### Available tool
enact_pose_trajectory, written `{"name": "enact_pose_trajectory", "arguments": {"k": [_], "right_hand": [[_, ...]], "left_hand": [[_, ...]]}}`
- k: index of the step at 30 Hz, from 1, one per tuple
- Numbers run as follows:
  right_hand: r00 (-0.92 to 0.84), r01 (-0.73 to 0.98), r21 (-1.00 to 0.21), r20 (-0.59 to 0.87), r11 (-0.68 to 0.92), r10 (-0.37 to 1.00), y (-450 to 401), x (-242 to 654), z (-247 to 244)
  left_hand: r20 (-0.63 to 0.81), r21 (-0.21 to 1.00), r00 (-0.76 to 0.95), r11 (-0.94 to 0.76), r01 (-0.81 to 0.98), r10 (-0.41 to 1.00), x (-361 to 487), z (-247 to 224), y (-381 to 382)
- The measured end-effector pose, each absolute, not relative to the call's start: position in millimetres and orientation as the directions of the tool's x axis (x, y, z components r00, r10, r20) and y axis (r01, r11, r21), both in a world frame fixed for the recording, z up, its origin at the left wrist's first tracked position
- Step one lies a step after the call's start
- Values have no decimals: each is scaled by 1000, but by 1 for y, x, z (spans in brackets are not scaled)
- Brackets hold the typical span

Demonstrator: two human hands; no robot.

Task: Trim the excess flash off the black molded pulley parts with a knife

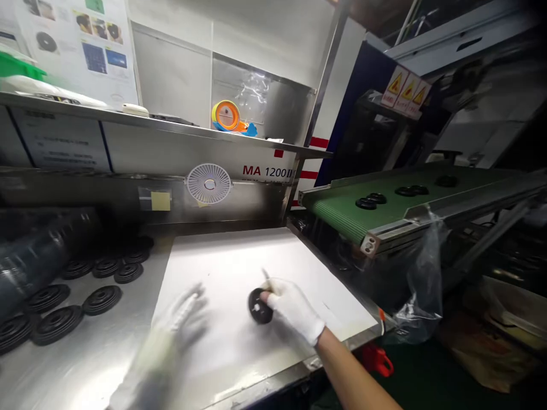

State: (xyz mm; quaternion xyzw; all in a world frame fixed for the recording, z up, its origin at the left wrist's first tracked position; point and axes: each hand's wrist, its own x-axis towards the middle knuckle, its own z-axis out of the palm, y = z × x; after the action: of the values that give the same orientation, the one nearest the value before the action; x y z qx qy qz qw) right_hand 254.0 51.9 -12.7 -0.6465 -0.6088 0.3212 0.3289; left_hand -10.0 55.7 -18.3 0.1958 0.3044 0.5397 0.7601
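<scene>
- Right hand [296, 307]: gloved in white, positioned over the middle of the white sheet [222, 256]. The hand is closed, pinching the disc [262, 316] at its upper right edge; a bare digit tip bears on the near face.
- Disc: black and round, located at the left end of the right hand, with its face turned toward the viewer and a small white area showing near the centre. Contact with the sheet cannot be determined.
- Tool [265, 275]: slender, projecting up and to the left from the top of the right hand. Its type cannot be identified.
- Right forearm [350, 370]: bare beyond the glove cuff, entering from the lower right and angled up and to the left, crossing the near edge of the tabletop [141, 307]. The wrist is nearly in line with the forearm.
- Left hand [184, 306]: gloved in white, over the left part of the sheet, well apart from the disc. The fingers are extended and loosely spread, directed up and to the right; blur hides the exact finger spacing.
- Left forearm [149, 359]: covered by a pale sleeve, entering from the lower left and inclined up and to the right.
- Other discs [102, 300]: black, ribbed, lying on the tabletop to the left of the left hand.
</scene>
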Motion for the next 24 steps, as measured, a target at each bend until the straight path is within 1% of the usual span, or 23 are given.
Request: {"name": "enact_pose_trajectory", "arguments": {"k": [1, 3, 4, 7, 9, 11, 14, 17, 20, 24], "right_hand": [[-19, 550, -835, -2, 9, 1000, 51, 227, -11], [-112, 516, -853, 29, 83, 993, 49, 185, -6], [-138, 510, -854, 41, 107, 990, 48, 171, -3], [-142, 497, -853, 99, 158, 985, 42, 158, 5], [-111, 487, -856, 137, 174, 984, 37, 164, 8], [-96, 511, -844, 132, 162, 987, 32, 170, 6], [-147, 599, -783, 97, 167, 984, 21, 168, -2], [-171, 687, -696, 123, 208, 978, 9, 154, -11], [-155, 784, -578, 170, 226, 973, 4, 141, -15], [-166, 857, -456, 200, 242, 966, 5, 134, -14]], "left_hand": [[-305, 556, 317, 438, -707, 898, 9, -16, 47], [-360, 507, 352, 498, -704, 864, 33, -13, 38], [-389, 462, 355, 513, -723, 850, 38, -13, 37], [-465, 310, 338, 509, -803, 818, 28, -16, 42], [-491, 269, 315, 485, -832, 812, 11, -20, 46], [-504, 281, 263, 444, -851, 823, -5, -23, 47], [-493, 311, 168, 353, -883, 854, -14, -24, 49], [-423, 377, 98, 273, -885, 901, -9, -22, 50], [-345, 441, 96, 251, -861, 934, -2, -20, 48], [-356, 453, 100, 265, -851, 929, 3, -15, 45]]}}
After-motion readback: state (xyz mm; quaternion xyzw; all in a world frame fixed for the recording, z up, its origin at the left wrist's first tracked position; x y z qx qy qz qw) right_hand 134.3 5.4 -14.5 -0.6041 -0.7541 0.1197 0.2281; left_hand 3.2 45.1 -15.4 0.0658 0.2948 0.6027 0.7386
